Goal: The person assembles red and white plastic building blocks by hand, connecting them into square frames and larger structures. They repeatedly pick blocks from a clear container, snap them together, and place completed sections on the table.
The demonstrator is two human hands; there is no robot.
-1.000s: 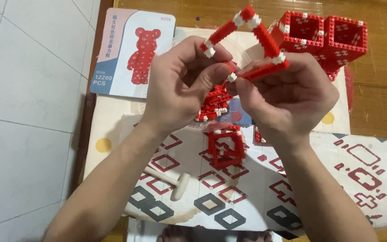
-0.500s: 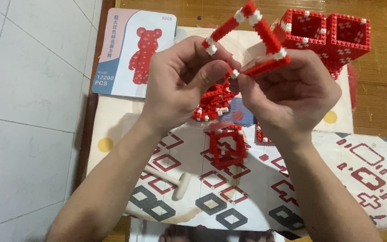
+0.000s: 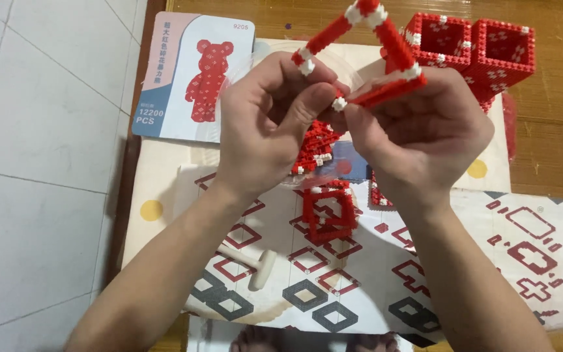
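Note:
A thin frame of red and white micro bricks (image 3: 373,45) is held up between both hands. My left hand (image 3: 268,124) pinches its near left end, thumb and fingers closed around the strip. My right hand (image 3: 418,130) grips the lower bar of the frame from the right. Below the hands a loose pile of red and white bricks (image 3: 314,146) lies in a clear dish. A small red square frame (image 3: 329,214) lies on the patterned instruction sheet (image 3: 529,248).
Two red hollow cube blocks (image 3: 470,49) stand at the back right on the wooden floor. A booklet with a red bear picture (image 3: 193,78) lies at the back left. A small white tool (image 3: 252,264) rests on the sheet. Grey floor tiles (image 3: 40,163) lie to the left.
Both hands have stayed together on the frame, shifting only slightly; the left fingers have pressed closer to the frame's near end.

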